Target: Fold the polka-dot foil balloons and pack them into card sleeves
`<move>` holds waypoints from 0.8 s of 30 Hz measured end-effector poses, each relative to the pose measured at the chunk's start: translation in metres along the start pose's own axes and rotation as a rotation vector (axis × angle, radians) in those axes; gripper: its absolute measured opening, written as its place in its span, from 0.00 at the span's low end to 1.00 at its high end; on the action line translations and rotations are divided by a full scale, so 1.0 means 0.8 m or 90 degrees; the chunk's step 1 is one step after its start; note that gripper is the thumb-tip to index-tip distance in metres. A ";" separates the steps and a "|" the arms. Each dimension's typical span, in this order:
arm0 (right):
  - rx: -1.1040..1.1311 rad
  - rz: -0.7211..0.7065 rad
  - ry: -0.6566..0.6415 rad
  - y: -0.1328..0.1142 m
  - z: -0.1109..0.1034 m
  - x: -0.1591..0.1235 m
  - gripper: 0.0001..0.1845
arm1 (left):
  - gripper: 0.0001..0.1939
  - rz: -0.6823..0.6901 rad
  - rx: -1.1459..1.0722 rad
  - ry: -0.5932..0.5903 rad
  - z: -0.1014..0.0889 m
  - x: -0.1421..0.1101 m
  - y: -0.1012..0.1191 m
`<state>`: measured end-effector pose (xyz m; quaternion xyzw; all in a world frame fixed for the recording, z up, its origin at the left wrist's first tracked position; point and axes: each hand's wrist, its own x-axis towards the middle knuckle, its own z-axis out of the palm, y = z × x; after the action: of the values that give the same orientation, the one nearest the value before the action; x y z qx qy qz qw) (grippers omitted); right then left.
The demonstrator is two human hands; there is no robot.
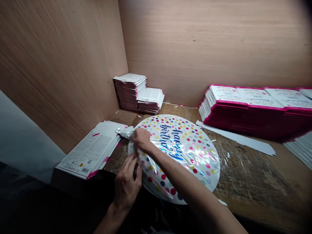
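Observation:
A flat round foil balloon [195,143] with coloured dots and blue birthday lettering lies on the worktop, its tail pointing left. My right hand [142,139] is closed on the balloon's edge beside the pale, crumpled tail [126,132]. Just below it, my left hand [128,178] has its thumb and fingers pinched at the same edge; the fingertips partly hide what they grip. My right forearm crosses over the lower part of the balloon.
Printed white packets [90,149] lie fanned at the left. Two piles of packets [131,94] stand in the back corner. Pink-edged folded cards [243,104] fill the back right, with a white strip [236,138] before them. Wooden panels [195,42] enclose the back and left.

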<state>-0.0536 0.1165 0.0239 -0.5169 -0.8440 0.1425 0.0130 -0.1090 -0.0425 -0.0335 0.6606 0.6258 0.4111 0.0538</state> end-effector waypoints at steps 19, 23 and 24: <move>0.540 0.160 0.277 0.096 0.018 -0.007 0.18 | 0.16 -0.117 0.110 -0.123 0.031 0.129 -0.022; 0.595 0.201 0.350 0.171 0.012 -0.044 0.20 | 0.13 0.047 0.148 -0.151 0.027 0.094 0.028; 0.593 0.215 0.366 0.191 0.011 -0.055 0.21 | 0.13 0.079 0.132 -0.159 0.028 0.081 0.046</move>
<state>0.0980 0.1409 -0.0175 -0.6023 -0.5602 0.3532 0.4457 -0.0746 0.0161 0.0043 0.7460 0.6112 0.2619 0.0372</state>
